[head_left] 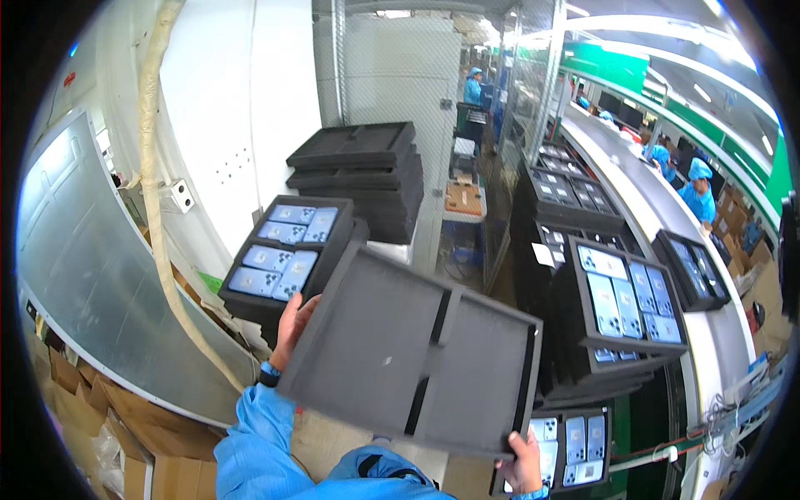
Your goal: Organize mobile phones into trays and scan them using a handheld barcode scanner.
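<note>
Both my hands hold a large black foam tray (375, 333), tilted in front of my body. Its shallow compartments show bare dark floor, apart from a small pale mark. My left hand (293, 329) grips the left edge, its lower fingers hidden behind the tray. At the lower right corner, my right hand (523, 461) closes with the thumb over the rim. Close to my left hand, light-blue phones or phone back covers (287, 214) lie in a black tray on a stack. More blue phones (627, 308) fill a tray on the right stack.
Behind the left stack rises a pile of black trays (354, 146). A long conveyor (608, 150) runs along the right, bearing another phone tray (693, 271). Cardboard boxes (179, 475) lie at lower left. A mesh fence (521, 108) and co-workers in blue (698, 193) are farther off.
</note>
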`<state>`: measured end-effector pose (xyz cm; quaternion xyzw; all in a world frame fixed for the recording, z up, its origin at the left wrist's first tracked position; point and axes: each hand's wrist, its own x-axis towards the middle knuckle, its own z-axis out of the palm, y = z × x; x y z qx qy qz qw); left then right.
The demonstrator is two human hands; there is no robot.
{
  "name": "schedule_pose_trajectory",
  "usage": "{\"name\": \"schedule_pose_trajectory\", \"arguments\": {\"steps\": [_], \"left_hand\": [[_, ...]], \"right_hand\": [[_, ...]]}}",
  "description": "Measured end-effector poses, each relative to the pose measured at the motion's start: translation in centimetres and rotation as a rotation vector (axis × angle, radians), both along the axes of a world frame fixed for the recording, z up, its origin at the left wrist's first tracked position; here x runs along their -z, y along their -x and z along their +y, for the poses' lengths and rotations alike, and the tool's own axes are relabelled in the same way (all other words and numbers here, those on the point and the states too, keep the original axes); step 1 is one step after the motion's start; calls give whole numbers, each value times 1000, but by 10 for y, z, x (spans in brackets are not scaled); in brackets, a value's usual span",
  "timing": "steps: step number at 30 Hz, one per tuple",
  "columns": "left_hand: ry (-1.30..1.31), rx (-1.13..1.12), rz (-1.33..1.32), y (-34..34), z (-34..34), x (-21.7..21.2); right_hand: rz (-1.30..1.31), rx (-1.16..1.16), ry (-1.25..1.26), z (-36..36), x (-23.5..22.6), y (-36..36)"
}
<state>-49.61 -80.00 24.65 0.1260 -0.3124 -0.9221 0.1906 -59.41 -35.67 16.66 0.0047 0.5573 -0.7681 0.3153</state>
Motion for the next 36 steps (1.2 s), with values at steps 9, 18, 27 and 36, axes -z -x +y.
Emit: {"name": "schedule_pose_trajectory", "arguments": {"steps": [9,18,27,36], "left_hand": [[-81,313,-249,-11,7,163],[-21,554,-545,-6,-5,190],[56,629,-552,66,-20,228],[619,1272,-298,186,167,202]], "right_hand": [[217,-35,378,-348,-132,217],[511,-118,6,-474,-36,248],[-79,-163,-1228,-70,238,-53],[-669,1353,-843,82,179,-235]]}}
